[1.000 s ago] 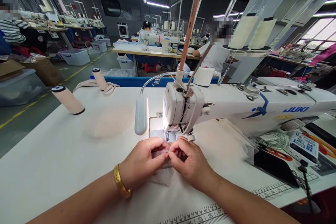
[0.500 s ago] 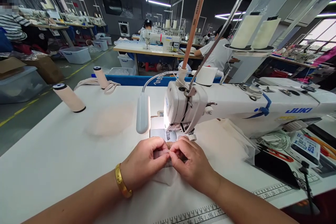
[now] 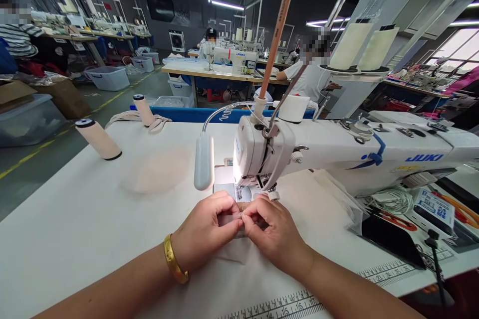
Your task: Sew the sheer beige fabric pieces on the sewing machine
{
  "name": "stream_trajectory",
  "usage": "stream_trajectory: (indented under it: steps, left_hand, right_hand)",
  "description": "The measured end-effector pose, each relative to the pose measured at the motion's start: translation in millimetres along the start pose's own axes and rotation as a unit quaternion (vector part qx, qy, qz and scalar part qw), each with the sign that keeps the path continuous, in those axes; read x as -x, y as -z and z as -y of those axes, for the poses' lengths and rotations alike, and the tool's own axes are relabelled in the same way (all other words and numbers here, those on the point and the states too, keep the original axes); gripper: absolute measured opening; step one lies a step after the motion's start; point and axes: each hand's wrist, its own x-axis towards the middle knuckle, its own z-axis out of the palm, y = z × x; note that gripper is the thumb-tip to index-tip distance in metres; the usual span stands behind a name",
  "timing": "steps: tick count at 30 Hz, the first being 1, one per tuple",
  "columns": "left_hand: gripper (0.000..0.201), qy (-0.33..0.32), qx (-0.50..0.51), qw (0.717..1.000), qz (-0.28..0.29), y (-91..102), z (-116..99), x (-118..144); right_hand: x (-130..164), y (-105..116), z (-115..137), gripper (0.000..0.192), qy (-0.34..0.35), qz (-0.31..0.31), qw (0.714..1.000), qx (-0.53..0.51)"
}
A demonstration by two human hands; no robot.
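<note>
Thin, pale sheer fabric [image 3: 234, 251] hangs below my fingers and lies over the table edge side, hard to tell from the white tabletop. My left hand [image 3: 209, 224], with a gold bangle at its wrist, pinches the fabric between thumb and fingers. Thumb to thumb with it, my right hand [image 3: 275, 234] pinches the same fabric. Both hands sit just in front of the needle area of a white sewing machine [image 3: 258, 152]. Its metal needle plate [image 3: 224, 179] shows behind the fingertips. What lies under the curled fingers is hidden.
A lamp [image 3: 204, 164] stands left of the machine head. Two thread cones [image 3: 99, 139] are on the table's left. More sheer fabric [image 3: 337, 199] lies under the machine arm. At right are a black phone [image 3: 391, 241], a coiled cable [image 3: 392, 200] and a printed ruler [image 3: 284, 306]. Co-workers sit beyond.
Almost nothing differs. Both hands keep their pinch in front of the needle, with only a very slight shift of the fingers and the fabric folds.
</note>
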Motion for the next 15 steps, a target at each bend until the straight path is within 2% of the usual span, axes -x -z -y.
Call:
stream_trajectory:
  steps: [2,7,10,15]
  left_hand:
    - [0.017,-0.004,0.025,1.000,-0.002,-0.9,0.4,-0.1]
    - [0.018,0.059,0.069,0.996,-0.013,-3.7,2.0,0.1]
    - [0.028,0.065,0.120,0.991,0.005,-4.1,2.3,0.0]
    - [0.016,0.084,0.097,0.991,0.032,-1.7,1.5,-0.5]
  right_hand:
    - [-0.2,-0.3,0.1,0.015,-0.009,0.000,1.000,-0.005]
    - [-0.4,0.4,1.8,0.015,-0.049,0.014,0.998,-0.021]
    - [-1.2,0.6,2.1,0.014,-0.079,0.025,0.996,-0.022]
    - [-1.3,-0.3,1.4,0.014,-0.100,0.039,0.994,-0.028]
